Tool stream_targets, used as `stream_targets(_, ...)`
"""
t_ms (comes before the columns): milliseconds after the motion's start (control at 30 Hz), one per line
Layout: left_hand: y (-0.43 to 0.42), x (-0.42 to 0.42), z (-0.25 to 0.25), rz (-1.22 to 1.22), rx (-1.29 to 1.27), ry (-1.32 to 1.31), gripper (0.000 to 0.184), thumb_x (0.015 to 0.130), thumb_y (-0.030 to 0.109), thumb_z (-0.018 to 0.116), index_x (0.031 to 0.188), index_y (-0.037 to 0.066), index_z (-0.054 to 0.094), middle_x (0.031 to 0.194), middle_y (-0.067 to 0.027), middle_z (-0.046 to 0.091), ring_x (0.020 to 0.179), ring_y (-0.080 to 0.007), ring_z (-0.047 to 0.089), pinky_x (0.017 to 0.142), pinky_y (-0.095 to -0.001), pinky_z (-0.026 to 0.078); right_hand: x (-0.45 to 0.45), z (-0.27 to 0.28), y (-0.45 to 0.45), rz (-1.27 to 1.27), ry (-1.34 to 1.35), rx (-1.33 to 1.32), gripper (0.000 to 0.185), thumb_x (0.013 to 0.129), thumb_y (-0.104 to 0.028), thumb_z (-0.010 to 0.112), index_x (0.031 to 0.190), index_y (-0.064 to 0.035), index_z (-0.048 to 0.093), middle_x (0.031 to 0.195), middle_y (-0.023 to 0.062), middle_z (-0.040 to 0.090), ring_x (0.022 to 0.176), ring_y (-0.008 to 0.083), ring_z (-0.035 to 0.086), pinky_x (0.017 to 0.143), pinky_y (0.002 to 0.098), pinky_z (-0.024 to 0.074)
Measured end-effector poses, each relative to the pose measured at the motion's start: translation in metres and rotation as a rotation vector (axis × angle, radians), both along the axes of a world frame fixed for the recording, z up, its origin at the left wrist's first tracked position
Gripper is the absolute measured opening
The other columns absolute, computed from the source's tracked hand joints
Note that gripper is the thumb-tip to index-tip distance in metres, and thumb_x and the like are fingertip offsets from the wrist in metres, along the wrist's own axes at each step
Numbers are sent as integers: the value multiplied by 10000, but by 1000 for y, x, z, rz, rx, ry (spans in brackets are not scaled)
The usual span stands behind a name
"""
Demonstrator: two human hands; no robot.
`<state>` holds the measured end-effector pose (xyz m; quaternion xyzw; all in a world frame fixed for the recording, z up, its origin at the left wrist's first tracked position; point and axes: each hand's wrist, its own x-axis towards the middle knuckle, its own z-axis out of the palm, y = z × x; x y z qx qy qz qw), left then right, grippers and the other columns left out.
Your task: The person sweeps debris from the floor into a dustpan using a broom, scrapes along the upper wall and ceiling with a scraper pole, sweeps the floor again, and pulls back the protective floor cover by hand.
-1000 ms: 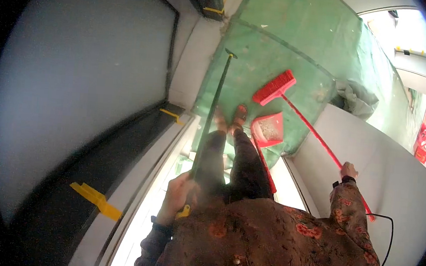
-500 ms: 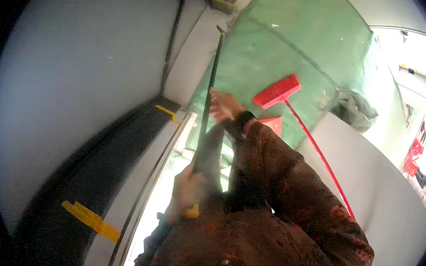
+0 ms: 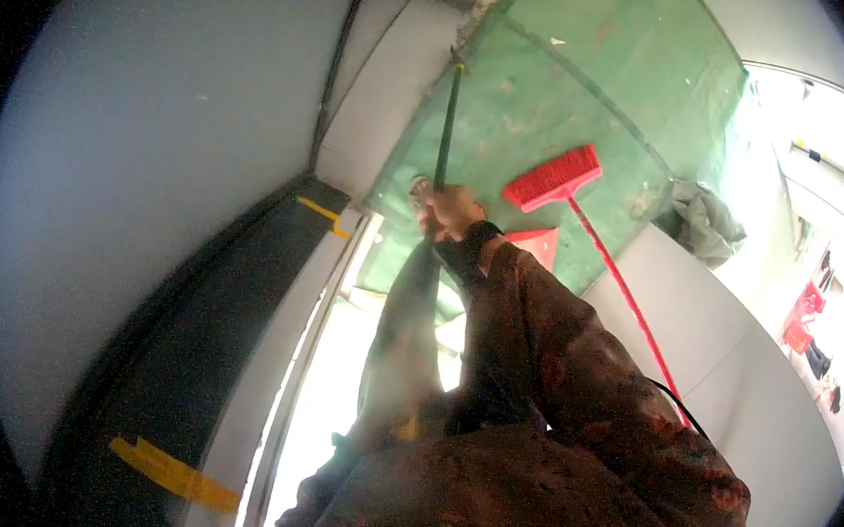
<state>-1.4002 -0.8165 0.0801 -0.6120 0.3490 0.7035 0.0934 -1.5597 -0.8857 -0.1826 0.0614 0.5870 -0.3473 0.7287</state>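
A long thin dark pole (image 3: 449, 127) slants down from the wall's foot toward my body. At its far end are a yellow band and a small dark tip that looks like a blade or hook. My right hand (image 3: 456, 212) is closed around the pole about midway along. Lower down, close to my body, my left hand (image 3: 399, 361) is blurred by motion around the pole's lower part, just above its yellow end (image 3: 410, 427). A red broom (image 3: 553, 178) lies to the right of my right hand, bristles up the floor. Behind my right wrist shows part of a red dustpan (image 3: 538, 243).
Green sheeting (image 3: 634, 92) covers the floor, with a seam and small scraps. A grey crumpled bag (image 3: 708, 222) sits at the right. At left stand a grey panel (image 3: 174, 145) and a dark ledge (image 3: 198, 335) with yellow tape (image 3: 173, 472). Red items (image 3: 802, 318) show far right.
My right hand, loosely open beside the pole before, has closed around it. The pole's tip has shifted slightly right and down in view. My left hand has moved right and is now more blurred.
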Motion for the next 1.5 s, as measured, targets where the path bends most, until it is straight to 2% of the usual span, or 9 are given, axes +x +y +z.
stream_targets(267, -3, 10, -34, -71, -266, -26, 470, 887, 158, 445, 1327, 19, 358, 719, -60, 541, 462, -88, 518, 432, -232, 462, 10, -20, -37, -73, -26, -71, 192, 827, -124, 559, 841, 63, 517, 670, 116, 560, 511, 239, 613, 342, 320, 465)
stream_targets(467, 0, 7, -25, -121, -47, -70, 491, 873, 159, 462, 1320, -11, 353, 736, -81, 568, 467, -118, 536, 436, -252, 469, 6, -74, 12, -55, -125, -145, 159, 831, -129, 561, 811, 26, 531, 652, 96, 553, 491, 213, 598, 335, 323, 443)
stream_targets(600, 10, 14, -19, -90, -74, 4, 538, 857, 160, 487, 1340, -12, 326, 692, -81, 566, 494, -117, 540, 443, -256, 469, -16, 33, 10, 326, 444, -354, 137, 835, -91, 523, 740, 8, 514, 629, 75, 529, 542, 183, 577, 399, 310, 440)
stream_targets(633, 23, 26, -27, -87, -78, 5, 538, 857, 160, 487, 1340, -12, 326, 692, -81, 566, 494, -117, 540, 443, -256, 469, -15, 51, 6, 18, 183, -92, 169, 837, -104, 542, 717, 3, 492, 624, 59, 509, 516, 168, 521, 430, 303, 423)
stream_targets(867, 28, 43, -44, -78, 58, 58, 530, 880, 199, 484, 1339, -15, 328, 711, -76, 563, 481, -115, 531, 428, -246, 455, -7, 12, 32, -111, 61, 8, 170, 774, -91, 578, 763, 79, 570, 632, 117, 565, 524, 210, 565, 460, 330, 447)
stream_targets(967, 14, 37, -37, -183, 31, 107, 516, 890, 225, 481, 1326, -17, 345, 721, -79, 564, 476, -120, 537, 416, -249, 453, 9, -50, 43, 114, 144, -159, 154, 786, -106, 561, 795, 46, 581, 629, 112, 576, 523, 214, 580, 465, 315, 457)
stream_targets(1033, 15, 43, -41, -93, 70, 102, 517, 894, 247, 482, 1318, -18, 353, 726, -83, 566, 473, -122, 539, 412, -248, 454, 23, -88, 44, 725, 856, -495, 196, 790, -185, 572, 839, 3, 594, 646, 117, 593, 538, 236, 597, 489, 331, 455)
stream_targets(1133, 17, 55, -50, 69, 112, 105, 521, 898, 280, 483, 1307, -20, 365, 735, -87, 568, 468, -125, 543, 405, -248, 455, 29, -29, 6, 624, 681, -86, 228, 737, -131, 558, 920, 3, 540, 753, 199, 615, 668, 351, 628, 587, 421, 501)
stream_targets(1500, -40, 70, -67, 160, 140, 161, 464, 891, 241, 468, 1253, -43, 415, 701, -64, 560, 442, -102, 524, 385, -234, 437, 29, -32, -41, 378, 545, -30, 272, 752, -118, 552, 635, 127, 535, 583, 238, 585, 460, 318, 610, 431, 402, 504)
